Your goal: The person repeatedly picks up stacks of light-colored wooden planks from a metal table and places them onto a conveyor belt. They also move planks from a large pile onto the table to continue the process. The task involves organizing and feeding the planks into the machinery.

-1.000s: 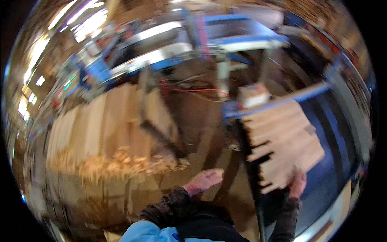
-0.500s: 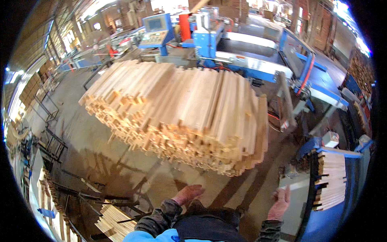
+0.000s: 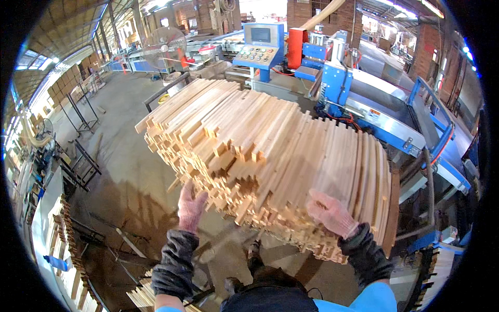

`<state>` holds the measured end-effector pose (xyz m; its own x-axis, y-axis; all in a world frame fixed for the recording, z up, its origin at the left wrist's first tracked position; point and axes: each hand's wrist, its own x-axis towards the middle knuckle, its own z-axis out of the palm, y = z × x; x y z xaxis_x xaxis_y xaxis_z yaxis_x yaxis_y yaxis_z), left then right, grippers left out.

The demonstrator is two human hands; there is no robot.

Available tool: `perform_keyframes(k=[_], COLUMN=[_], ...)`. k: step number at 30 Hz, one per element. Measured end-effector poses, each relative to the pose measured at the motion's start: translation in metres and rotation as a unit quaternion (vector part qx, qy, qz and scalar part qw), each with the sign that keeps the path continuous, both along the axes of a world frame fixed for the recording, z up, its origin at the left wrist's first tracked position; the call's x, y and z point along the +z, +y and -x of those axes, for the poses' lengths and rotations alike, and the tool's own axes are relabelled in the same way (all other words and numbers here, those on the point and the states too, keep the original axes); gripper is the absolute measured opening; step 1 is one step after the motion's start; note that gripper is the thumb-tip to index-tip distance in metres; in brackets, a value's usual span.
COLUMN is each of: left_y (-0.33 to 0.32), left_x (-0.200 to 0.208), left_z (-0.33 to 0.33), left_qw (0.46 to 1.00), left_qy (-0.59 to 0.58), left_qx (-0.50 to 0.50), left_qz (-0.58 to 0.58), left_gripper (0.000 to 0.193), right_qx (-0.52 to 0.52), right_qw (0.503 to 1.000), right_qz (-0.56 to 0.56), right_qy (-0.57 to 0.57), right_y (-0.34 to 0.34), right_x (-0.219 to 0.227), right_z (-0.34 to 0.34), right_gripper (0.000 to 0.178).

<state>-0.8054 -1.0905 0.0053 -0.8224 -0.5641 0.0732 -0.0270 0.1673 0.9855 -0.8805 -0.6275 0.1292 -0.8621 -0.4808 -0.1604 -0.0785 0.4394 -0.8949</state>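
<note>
Both gloved hands, L (image 3: 191,208) & R (image 3: 331,213), grips open, flat on timber stack (image 3: 270,156) ends.

small grey screen (image 3: 261,34) in blue control console (image 3: 258,50), behind the timber stack.

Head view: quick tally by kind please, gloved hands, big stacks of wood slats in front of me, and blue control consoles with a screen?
Gloved hands: 2, left hand and right hand
Stack of wood slats: 1
Blue control console: 1
Total: 4
</note>
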Motion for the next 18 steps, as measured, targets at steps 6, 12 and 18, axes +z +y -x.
perform_keyframes(k=[6, 12, 18], left_y=[-0.123, -0.192, -0.201], left_x=[0.038, 0.028, 0.045], left_z=[0.125, 0.191, 0.201], left_qw=[0.967, 0.959, 0.925], left_qy=[-0.045, -0.072, -0.146], left_qx=[0.116, 0.098, 0.084], left_qz=[0.222, 0.256, 0.341], left_gripper=[0.088, 0.063, 0.052], right_qx=[-0.022, -0.085, -0.099], right_qw=[0.993, 0.975, 0.986], right_qz=[0.079, 0.077, -0.106], right_qy=[-0.087, -0.191, -0.08], right_y=[-0.117, -0.165, -0.185], right_x=[-0.024, -0.045, -0.045], right_z=[0.14, 0.216, 0.234], right_gripper=[0.083, 0.071, 0.069])
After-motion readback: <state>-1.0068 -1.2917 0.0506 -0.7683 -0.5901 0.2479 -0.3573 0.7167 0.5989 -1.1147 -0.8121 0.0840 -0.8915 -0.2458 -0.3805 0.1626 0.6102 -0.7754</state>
